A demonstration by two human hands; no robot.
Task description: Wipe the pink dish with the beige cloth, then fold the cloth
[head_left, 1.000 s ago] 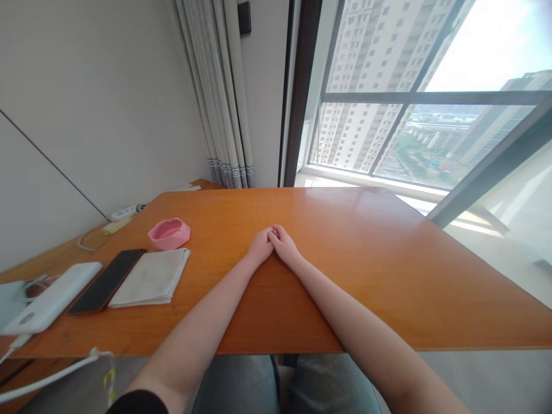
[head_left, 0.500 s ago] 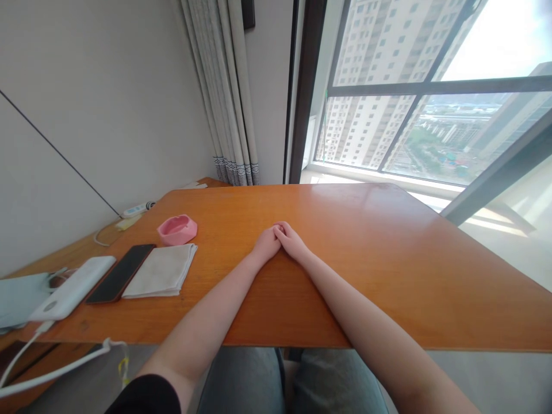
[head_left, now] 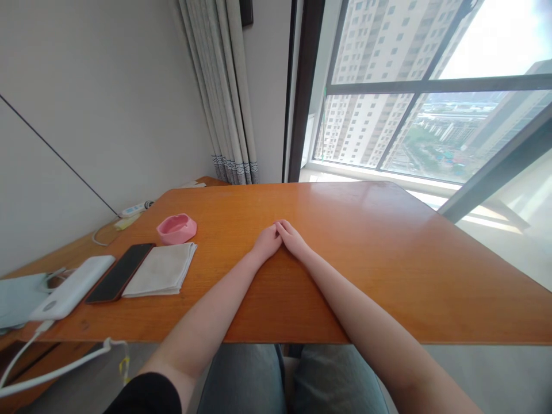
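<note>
My left hand [head_left: 266,242] and my right hand [head_left: 293,238] rest on the wooden table [head_left: 388,259], meeting at the fingers. A small dark gap shows between them where they touch. Both have softly curled fingers held together, and I see nothing in either hand. To the left of my hands lie a folded pale cloth [head_left: 160,270] and a pink ashtray-like dish [head_left: 176,229]. My hands touch neither of these.
Left of the cloth lie a dark phone [head_left: 121,273], a white power bank [head_left: 75,287] with a cable and a pale blue-grey flat item [head_left: 21,299]. A power strip [head_left: 134,210] sits by the wall. Behind are a curtain [head_left: 224,92] and a window [head_left: 375,126].
My fingers have shifted slightly where they meet; the right hand's fingers overlap the left's less than before. The view has tilted a little. The things on the table stay put.
</note>
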